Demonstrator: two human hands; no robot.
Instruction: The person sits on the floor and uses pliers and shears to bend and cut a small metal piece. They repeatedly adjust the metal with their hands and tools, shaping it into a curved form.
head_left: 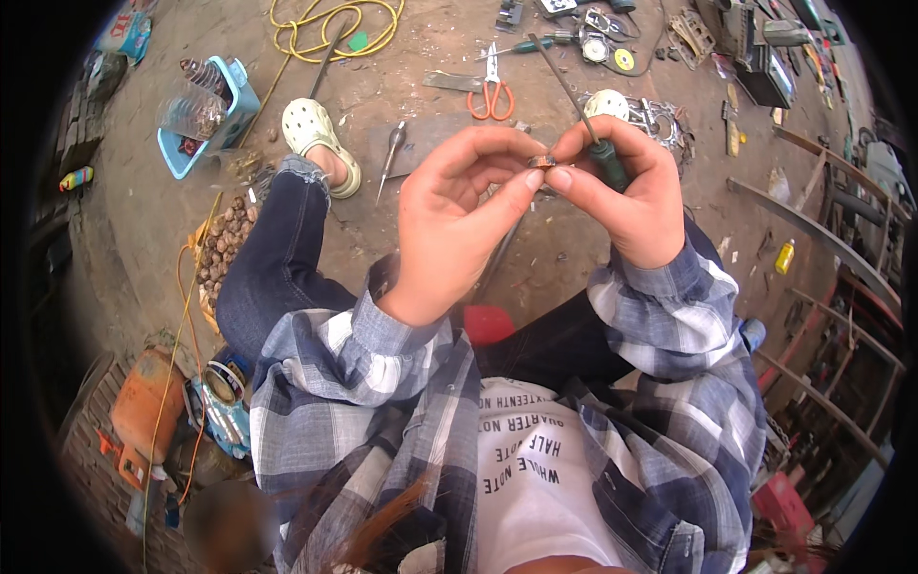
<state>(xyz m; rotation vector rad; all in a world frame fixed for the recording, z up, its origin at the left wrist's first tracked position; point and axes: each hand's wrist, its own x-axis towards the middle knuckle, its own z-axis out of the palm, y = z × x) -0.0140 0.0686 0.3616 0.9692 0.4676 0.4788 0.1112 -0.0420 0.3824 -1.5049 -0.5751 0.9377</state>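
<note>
Between the fingertips of both hands is a small copper-and-silver metal piece [542, 162]; its exact kind is too small to make out. My left hand [449, 206] pinches it between thumb and forefinger, the other fingers curled behind. From the other side my right hand [636, 191] pinches it too. Tucked in my right palm is a screwdriver with a dark green handle [609, 166], its long shaft pointing up and away to the left. Past my hands, orange-handled scissors [491, 91] lie on the ground. A second screwdriver [393, 151] rests on a flat dark plate left of my left hand.
A blue basket [170, 153] holding plastic bottles stands far left, near a coiled yellow hose [316, 43]. Walnuts [226, 244] lie beside my left leg. Dismantled machine parts [595, 43] are spread at the far right. A metal frame [822, 230] runs along the right side.
</note>
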